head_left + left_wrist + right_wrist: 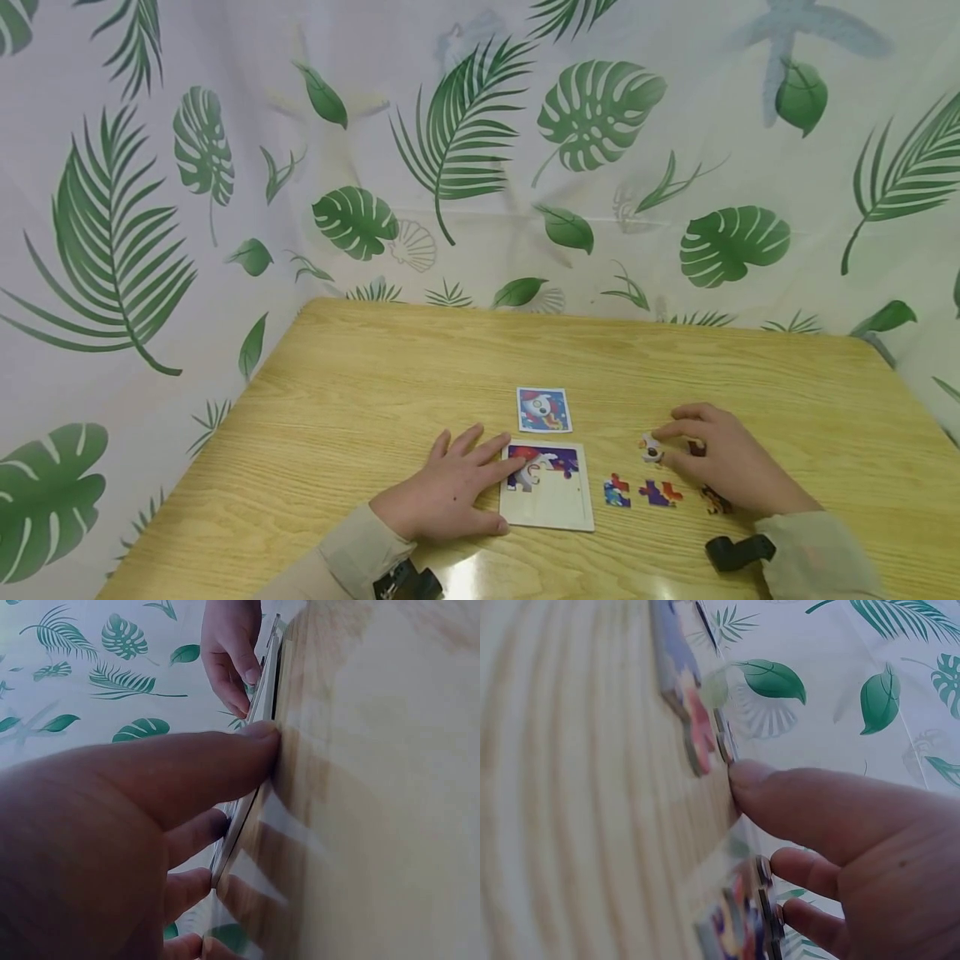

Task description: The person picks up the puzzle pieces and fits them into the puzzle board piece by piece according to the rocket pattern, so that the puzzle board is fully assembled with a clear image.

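A square puzzle board [547, 510] lies on the table, its upper part filled with joined pieces of a purple and white picture. My left hand [459, 487] is spread at its left side, with fingertips over the board and the thumb near its lower left corner. To the right, a white jigsaw piece [650, 451] lies between the thumb and index finger of my right hand [723, 458], which pinches it low at the table. In the right wrist view the thumb [780, 791] meets the tabletop beside this piece; the index fingertip is hidden there.
Loose jigsaw pieces lie near the right hand: a blue and red piece [617, 492], a purple and orange piece [660, 493], and brown pieces [715, 501] partly under the palm. A picture card [543, 411] lies behind the board. Leaf-print cloth [480, 167] hangs behind the wooden table [390, 367].
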Motion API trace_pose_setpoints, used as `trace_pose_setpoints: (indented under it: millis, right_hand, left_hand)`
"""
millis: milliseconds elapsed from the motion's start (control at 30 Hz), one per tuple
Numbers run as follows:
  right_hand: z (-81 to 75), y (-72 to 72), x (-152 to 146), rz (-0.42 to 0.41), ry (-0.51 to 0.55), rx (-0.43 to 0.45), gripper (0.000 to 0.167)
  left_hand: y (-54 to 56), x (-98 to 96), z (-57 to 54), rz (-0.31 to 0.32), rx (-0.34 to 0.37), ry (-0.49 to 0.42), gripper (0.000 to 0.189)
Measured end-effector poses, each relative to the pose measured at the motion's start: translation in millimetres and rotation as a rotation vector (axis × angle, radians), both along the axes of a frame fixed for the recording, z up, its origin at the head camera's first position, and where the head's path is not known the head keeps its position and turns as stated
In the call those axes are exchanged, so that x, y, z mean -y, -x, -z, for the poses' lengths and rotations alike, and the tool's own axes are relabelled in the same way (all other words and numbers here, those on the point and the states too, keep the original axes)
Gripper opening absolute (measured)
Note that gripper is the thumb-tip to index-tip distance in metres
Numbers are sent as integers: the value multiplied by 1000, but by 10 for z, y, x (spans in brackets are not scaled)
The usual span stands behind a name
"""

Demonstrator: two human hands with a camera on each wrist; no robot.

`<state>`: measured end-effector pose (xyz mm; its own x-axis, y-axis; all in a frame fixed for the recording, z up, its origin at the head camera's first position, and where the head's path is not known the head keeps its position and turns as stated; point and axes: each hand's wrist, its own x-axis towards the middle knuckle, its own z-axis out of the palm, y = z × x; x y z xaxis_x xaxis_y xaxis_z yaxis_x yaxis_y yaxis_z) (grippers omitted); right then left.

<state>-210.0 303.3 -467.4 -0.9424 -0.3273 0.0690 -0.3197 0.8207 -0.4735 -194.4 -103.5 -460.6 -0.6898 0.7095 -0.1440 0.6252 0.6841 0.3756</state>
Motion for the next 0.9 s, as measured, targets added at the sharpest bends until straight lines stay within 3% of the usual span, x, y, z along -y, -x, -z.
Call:
trace_pose_setpoints:
  millis: [567,900]
  right_hand:
    - [-8,-10,47,16,4,-53,14]
    - [4,1,51,21,9,-12,16]
  left_hand:
    - [0,-14,-9,-6,17,0,79]
    - [-4,-17,-7,-3,5,-2,80]
